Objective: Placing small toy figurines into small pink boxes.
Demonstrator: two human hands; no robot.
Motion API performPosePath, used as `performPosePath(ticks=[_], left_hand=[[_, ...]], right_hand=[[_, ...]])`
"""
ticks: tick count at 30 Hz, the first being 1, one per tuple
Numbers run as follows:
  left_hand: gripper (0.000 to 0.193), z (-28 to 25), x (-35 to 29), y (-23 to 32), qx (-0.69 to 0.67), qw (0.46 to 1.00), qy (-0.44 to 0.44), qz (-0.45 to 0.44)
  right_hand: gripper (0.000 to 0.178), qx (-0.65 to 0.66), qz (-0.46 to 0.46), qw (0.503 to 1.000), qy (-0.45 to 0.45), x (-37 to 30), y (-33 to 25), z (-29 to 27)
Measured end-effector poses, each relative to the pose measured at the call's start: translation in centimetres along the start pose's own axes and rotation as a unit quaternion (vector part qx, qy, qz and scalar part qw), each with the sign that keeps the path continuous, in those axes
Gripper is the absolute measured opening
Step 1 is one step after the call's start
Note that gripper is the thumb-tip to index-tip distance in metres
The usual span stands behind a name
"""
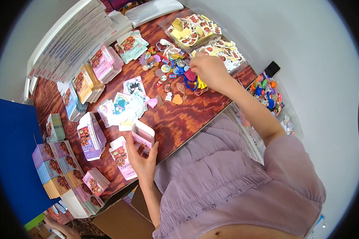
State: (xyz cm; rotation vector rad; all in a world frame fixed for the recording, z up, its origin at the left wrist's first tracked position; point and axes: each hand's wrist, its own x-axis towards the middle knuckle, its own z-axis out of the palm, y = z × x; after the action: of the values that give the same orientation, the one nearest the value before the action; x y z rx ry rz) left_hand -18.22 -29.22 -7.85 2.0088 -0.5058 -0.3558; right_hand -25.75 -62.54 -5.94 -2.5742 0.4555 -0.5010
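My left hand (pixel 143 160) grips a small pink box (pixel 143 134) whose top stands open, thumb on one side and fingers on the other. A flat pink carton (pixel 121 158) with a printed front lies beside it on the table. My right hand (pixel 211 71) is over the far side of a spread of trinkets, its fingers bent together; whatever is in them is hidden. Beneath and around it are blue and yellow tasselled pieces (pixel 195 83), round badges (pixel 165 68) and an orange piece (pixel 177 99). A clear tray of small printed cards (pixel 226 52) sits just past those fingertips.
Sticker sheets (pixel 127 104) lie mid-table. Stacks of flat cartons, purple (pixel 91 137) and pink (pixel 107 63), line the left. Finished-looking boxes (pixel 64 169) stand near a blue panel (pixel 14 159). A bin of colourful trinkets (pixel 267 95) is beyond the right edge. Another person's hand (pixel 62 229) shows lower left.
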Motion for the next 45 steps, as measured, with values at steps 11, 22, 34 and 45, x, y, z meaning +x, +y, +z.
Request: performPosePath(ticks=[11, 22, 34, 45], left_hand=[[0.075, 0.4, 0.3, 1.8, -0.012, 1.0, -0.02, 0.016], [0.078, 1.9, 0.8, 2.8, 0.027, 0.996, -0.052, 0.068], [0.074, 2.0, 0.0, 3.1, 0.129, 0.982, -0.023, 0.138], [0.075, 2.9, -0.8, 1.9, 0.157, 0.976, 0.025, 0.15]], right_hand=[[0.011, -0.198, -0.071, 0.977, -0.04, 0.4, -0.5, 0.8], [0.012, 0.648, 0.246, 0.68, -0.238, -1.4, -8.4, -0.2], [0.007, -0.023, -0.202, 0.978, -0.044, -4.7, -13.2, 3.3], [0.01, -0.011, -0.114, 0.972, -0.204, -3.3, -14.2, 3.4]])
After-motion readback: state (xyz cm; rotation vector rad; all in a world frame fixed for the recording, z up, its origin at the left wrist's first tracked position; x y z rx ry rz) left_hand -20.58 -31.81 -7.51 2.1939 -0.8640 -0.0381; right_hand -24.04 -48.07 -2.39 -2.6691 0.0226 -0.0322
